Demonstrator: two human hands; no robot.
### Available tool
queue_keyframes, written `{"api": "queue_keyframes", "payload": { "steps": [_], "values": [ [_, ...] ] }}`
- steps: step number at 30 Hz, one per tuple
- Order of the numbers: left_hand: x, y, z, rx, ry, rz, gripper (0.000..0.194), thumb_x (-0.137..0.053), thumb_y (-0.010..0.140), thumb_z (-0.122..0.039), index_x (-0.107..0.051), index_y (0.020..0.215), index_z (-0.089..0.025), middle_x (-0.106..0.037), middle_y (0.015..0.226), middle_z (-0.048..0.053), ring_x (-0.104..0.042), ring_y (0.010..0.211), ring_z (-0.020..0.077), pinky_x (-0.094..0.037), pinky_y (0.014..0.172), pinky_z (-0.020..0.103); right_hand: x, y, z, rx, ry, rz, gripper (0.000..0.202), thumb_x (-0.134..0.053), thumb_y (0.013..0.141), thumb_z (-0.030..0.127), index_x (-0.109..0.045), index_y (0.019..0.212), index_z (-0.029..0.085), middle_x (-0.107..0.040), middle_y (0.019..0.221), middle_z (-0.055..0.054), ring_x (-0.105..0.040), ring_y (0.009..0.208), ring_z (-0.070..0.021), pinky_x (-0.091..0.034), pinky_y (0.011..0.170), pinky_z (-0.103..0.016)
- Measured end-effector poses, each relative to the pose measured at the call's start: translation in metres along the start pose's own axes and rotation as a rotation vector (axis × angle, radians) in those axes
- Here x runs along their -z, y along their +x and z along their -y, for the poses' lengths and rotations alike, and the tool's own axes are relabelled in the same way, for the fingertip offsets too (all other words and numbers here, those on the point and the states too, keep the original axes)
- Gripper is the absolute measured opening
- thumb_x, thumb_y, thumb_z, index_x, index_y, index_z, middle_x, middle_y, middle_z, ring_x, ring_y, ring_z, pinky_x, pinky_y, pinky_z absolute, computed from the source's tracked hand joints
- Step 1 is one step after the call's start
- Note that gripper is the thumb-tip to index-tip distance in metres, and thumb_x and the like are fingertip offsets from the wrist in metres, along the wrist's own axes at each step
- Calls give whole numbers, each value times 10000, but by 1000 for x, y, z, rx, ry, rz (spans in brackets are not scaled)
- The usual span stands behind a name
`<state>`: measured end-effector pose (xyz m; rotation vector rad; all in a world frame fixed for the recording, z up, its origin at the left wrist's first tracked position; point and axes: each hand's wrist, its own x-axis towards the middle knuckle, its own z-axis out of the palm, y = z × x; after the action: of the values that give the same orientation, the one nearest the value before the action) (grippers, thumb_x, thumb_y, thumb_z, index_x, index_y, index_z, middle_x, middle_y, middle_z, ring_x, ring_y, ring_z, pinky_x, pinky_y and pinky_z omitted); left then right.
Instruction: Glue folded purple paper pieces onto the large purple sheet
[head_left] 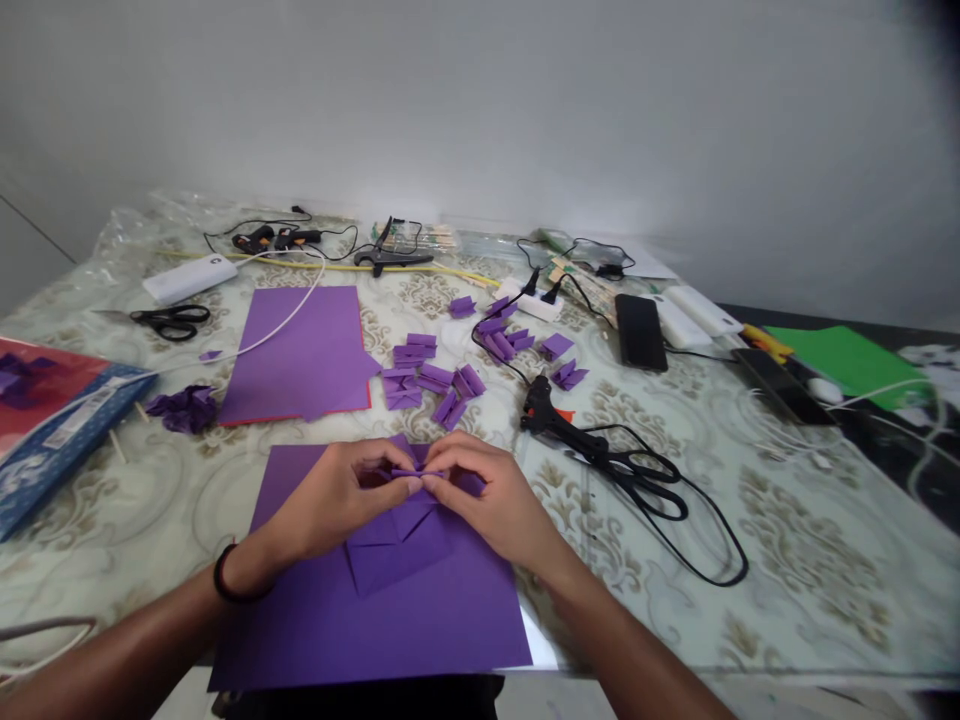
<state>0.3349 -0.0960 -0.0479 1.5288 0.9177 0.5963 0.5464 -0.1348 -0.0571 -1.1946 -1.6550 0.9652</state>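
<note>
My left hand (341, 495) and my right hand (487, 500) meet over a large purple paper sheet (315, 620) at the table's front edge. Between their fingertips both hands pinch a small purple paper piece (417, 473) that is partly folded. Just under the hands lies a folded purple paper shape (397, 545) with creased flaps. A black band sits on my left wrist. Several small folded purple pieces (435, 380) lie scattered beyond the hands.
A second purple sheet (300, 350) lies behind, over a red one. Black scissors and a glue gun (592, 450) with a looping cord sit to the right. Other scissors (172, 320), a phone (640, 330), chargers, cables and green paper (847, 360) spread over the patterned table.
</note>
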Motion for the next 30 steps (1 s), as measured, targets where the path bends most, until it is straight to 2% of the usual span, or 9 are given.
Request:
{"api": "queue_keyframes", "payload": {
  "steps": [7, 14, 20, 25, 28, 30],
  "values": [
    [1, -1, -1, -48, 73, -31, 150, -690, 952, -314, -759, 922, -184, -755, 836, 21, -673, 764, 158, -502, 671, 237, 1, 0, 1, -4, 15, -2, 63, -717, 942, 229, -755, 894, 241, -750, 969, -32, -714, 940, -202, -544, 882, -361],
    [0, -1, -1, -51, 91, -76, 160, -698, 939, -316, -760, 883, -179, -759, 807, 21, -674, 748, 166, -502, 668, 248, 0, 0, -2, -3, -1, -3, 85, -702, 961, 232, -747, 889, 246, -770, 956, -23, -723, 923, -199, -546, 857, -351],
    [0, 1, 0, -103, 60, -106, 112, -730, 916, -282, -777, 879, -187, -766, 927, 42, -713, 853, 179, -541, 768, 266, 1, 0, -2, 30, -13, -39, 92, -722, 948, 208, -753, 869, 245, -773, 929, -15, -722, 897, -191, -539, 835, -339],
    [2, 0, -3, -169, 86, -111, 156, -738, 922, -274, -774, 802, -181, -756, 986, 70, -723, 936, 200, -556, 822, 285, 0, 0, -1, 44, -19, -36, 89, -723, 951, 198, -763, 893, 252, -774, 943, -16, -726, 916, -193, -547, 853, -347],
    [3, -1, -5, -173, 92, -110, 162, -749, 921, -297, -783, 814, -180, -770, 1042, 81, -732, 988, 217, -565, 842, 292, 0, -1, -2, 73, -41, -53, 86, -731, 947, 190, -774, 909, 256, -750, 972, -25, -715, 939, -193, -551, 888, -356],
    [3, -2, -7, -169, 122, -110, 186, -723, 947, -327, -792, 852, -182, -788, 1049, 75, -735, 991, 218, -563, 858, 295, 2, -1, -3, 92, -81, -81, 86, -737, 944, 194, -787, 917, 259, -709, 982, -33, -698, 922, -190, -557, 854, -346]
  ]
}}
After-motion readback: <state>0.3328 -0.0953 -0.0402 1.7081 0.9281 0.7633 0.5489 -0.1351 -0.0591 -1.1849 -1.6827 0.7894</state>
